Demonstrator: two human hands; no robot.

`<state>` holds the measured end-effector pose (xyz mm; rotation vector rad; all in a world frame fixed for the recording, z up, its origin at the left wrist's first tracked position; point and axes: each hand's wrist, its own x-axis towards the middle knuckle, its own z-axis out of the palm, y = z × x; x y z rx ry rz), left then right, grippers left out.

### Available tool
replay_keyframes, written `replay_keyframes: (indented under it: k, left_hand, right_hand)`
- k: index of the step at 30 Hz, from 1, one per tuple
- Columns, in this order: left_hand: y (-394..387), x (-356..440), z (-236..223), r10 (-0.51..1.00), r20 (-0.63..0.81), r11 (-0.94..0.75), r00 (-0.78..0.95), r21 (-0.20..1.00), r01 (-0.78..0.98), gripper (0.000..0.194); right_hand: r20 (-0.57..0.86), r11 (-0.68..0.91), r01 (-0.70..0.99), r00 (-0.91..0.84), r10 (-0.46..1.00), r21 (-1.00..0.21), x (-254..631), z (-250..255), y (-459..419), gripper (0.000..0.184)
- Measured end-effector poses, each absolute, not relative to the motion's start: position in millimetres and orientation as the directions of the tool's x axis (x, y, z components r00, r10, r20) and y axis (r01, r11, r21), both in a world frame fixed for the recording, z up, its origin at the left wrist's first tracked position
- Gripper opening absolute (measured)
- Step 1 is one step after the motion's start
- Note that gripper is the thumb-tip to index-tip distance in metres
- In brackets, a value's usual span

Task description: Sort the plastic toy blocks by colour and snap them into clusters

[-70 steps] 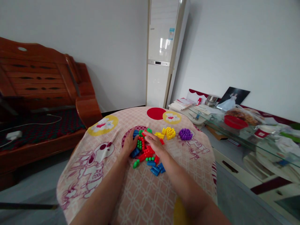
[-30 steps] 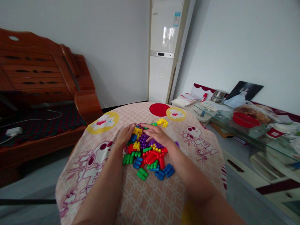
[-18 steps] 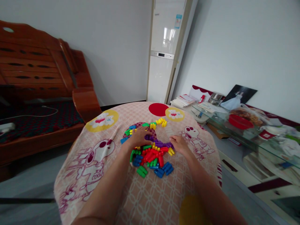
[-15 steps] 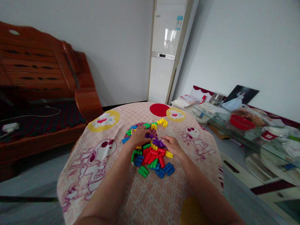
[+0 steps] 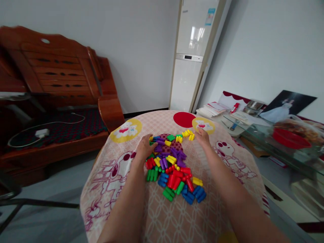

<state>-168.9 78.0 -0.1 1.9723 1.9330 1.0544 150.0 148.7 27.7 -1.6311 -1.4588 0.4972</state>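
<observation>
Glossy plastic toy pieces in red, blue, green, yellow and purple, many shaped like short rounded tubes joined side by side, lie heaped at the middle of a round table under a pink patterned cloth. A person's left hand curves over the heap's left edge, fingers partly bent; whether it grips a piece cannot be told. The right hand, fingers loosely bent, is at the far right beside a small group of yellow pieces; its hold, too, cannot be made out. Purple pieces cluster mid-heap, red ones nearer. One yellow piece and at least two blue pieces lie at the near right; overlap prevents a full count. On a glass shelf at right, one red plastic bowl adjoins a clear plastic bag of brown contents.
</observation>
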Motion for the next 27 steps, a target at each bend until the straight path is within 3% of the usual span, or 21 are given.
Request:
replay_keyframes:
  k: [2, 5, 9, 12, 17, 20, 22, 27]
  left_hand:
    - [79, -169, -5, 0.931, 0.35, -0.128, -0.107, 0.584, 0.801, 0.054]
    - [79, -168, -8, 0.937, 0.33, -0.106, -0.114, 0.58, 0.807, 0.058]
    - [77, -163, -1, 0.947, 0.303, -0.097, -0.103, 0.578, 0.81, 0.06]
    - [76, -158, 6, 0.953, 0.282, -0.082, -0.107, 0.585, 0.807, 0.059]
    - [76, -155, 13, 0.961, 0.245, -0.052, -0.13, 0.62, 0.783, 0.053]
    - [75, -158, 15, 0.962, 0.228, -0.038, -0.148, 0.652, 0.757, 0.05]
    - [75, -160, 15, 0.963, 0.21, -0.017, -0.167, 0.67, 0.742, 0.049]
    - [76, -167, 14, 0.964, 0.145, 0.061, -0.224, 0.698, 0.713, 0.051]
  right_hand:
    - [0.185, -0.013, 0.653, 0.233, 0.955, -0.757, 142, 23, 165, 0.042]
    - [0.171, 0.094, 0.639, 0.059, 0.984, -0.764, 117, 17, 167, 0.037]
    - [0.192, 0.293, 0.412, -0.269, 0.944, -0.863, 84, 21, 140, 0.039]
    - [0.104, 0.264, 0.27, -0.488, 0.867, -0.926, 72, 33, 108, 0.044]
    - [0.105, 0.277, 0.211, -0.585, 0.804, -0.937, 87, 53, 47, 0.049]
    - [0.193, 0.411, 0.314, -0.544, 0.817, -0.856, 117, 58, 6, 0.055]
    - [0.251, 0.495, 0.45, -0.498, 0.83, -0.743, 138, 52, -25, 0.068]
    - [0.19, 0.517, 0.685, -0.497, 0.847, -0.514, 156, 6, -87, 0.102]
